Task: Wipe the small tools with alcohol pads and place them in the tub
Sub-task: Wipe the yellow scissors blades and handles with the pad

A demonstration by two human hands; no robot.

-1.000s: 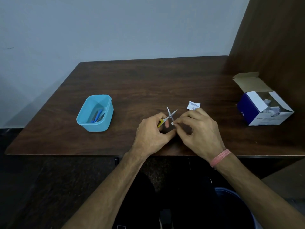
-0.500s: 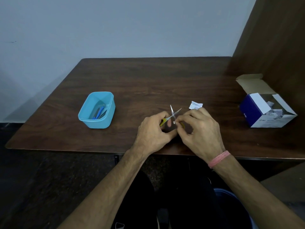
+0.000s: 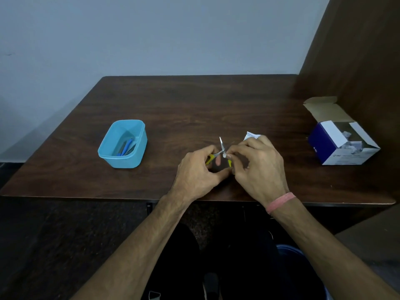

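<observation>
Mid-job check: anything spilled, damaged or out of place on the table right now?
Nothing alarming. A torn white wrapper lies loose on the table behind the right hand. The pad box stands open, and the tub sits upright.

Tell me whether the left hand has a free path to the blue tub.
Probably yes: bare table lies between the left hand and the blue tub, though it holds the scissors.
</observation>
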